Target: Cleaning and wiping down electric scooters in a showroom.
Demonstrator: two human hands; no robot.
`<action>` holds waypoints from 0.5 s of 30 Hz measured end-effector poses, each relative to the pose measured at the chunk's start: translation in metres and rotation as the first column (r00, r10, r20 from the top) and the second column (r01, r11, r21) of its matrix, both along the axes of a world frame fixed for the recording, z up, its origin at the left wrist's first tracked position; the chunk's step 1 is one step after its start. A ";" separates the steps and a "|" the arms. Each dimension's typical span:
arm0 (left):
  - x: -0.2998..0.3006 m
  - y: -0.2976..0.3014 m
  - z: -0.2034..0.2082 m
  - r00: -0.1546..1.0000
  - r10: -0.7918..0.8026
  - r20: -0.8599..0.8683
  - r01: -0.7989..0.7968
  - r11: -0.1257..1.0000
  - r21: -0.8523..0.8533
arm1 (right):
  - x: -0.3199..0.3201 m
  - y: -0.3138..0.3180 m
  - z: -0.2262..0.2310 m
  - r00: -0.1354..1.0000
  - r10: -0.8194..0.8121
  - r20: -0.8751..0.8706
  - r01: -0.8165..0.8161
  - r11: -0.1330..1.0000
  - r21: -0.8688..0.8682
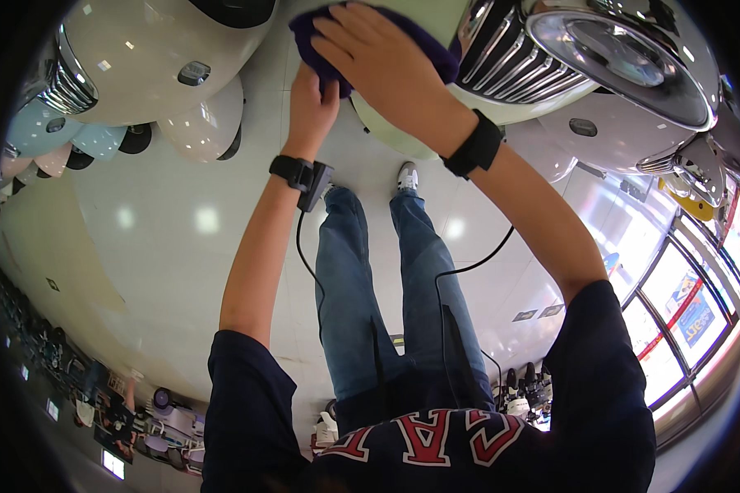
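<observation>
A dark purple cloth (426, 51) is bunched between my hands, up against the front of a pale green scooter (393, 138). My left hand (311, 111) grips its lower left edge, with the thumb showing and the other fingers mostly hidden behind the cloth. My right hand (382, 67) lies across the top of the cloth, back of the hand up and fingers held over its upper left part. Just right of the cloth are the scooter's chrome grille (514, 70) and its round chrome-rimmed headlight (621, 53).
A cream scooter (152, 62) stands at the left, with light blue (99, 141) and pink ones beyond. Another pale scooter (600, 123) is at the right, near glass windows (674, 304). Black cables (300, 246) hang from both wrist straps. More vehicles (173, 427) and people are behind.
</observation>
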State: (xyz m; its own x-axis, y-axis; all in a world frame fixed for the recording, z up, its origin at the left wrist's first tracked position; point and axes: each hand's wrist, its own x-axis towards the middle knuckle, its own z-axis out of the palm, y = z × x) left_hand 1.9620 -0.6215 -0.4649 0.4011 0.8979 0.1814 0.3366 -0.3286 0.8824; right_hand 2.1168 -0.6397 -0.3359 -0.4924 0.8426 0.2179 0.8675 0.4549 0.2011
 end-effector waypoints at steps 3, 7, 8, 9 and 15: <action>-0.005 -0.014 -0.013 0.999 -0.041 0.011 0.041 0.998 0.046 | 0.001 -0.005 -0.006 1.000 0.006 -0.003 -0.006 1.000 0.013; -0.027 0.013 -0.005 0.993 -0.102 -0.062 0.113 0.974 0.195 | -0.006 0.017 0.012 0.990 -0.004 -0.138 -0.013 0.993 -0.120; -0.009 0.019 0.020 0.988 -0.134 0.082 0.125 0.987 0.103 | 0.004 0.024 0.020 0.980 -0.016 -0.198 0.000 0.997 -0.079; 0.002 0.028 0.041 0.989 -0.134 0.070 0.129 0.989 0.067 | 0.011 0.030 0.035 0.973 -0.054 -0.225 0.058 0.998 0.013; 0.042 0.053 0.104 0.984 -0.088 0.157 0.082 0.996 0.041 | 0.031 0.040 0.068 0.879 -0.083 -0.470 0.283 0.883 0.375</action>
State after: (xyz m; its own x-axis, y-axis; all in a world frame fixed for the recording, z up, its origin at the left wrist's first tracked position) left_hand 2.0042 -0.5688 -0.3608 0.4394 0.8538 0.2793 0.1625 -0.3814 0.9100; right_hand 2.1477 -0.5995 -0.2676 -0.1101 0.6838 0.7213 0.9685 0.2370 -0.0768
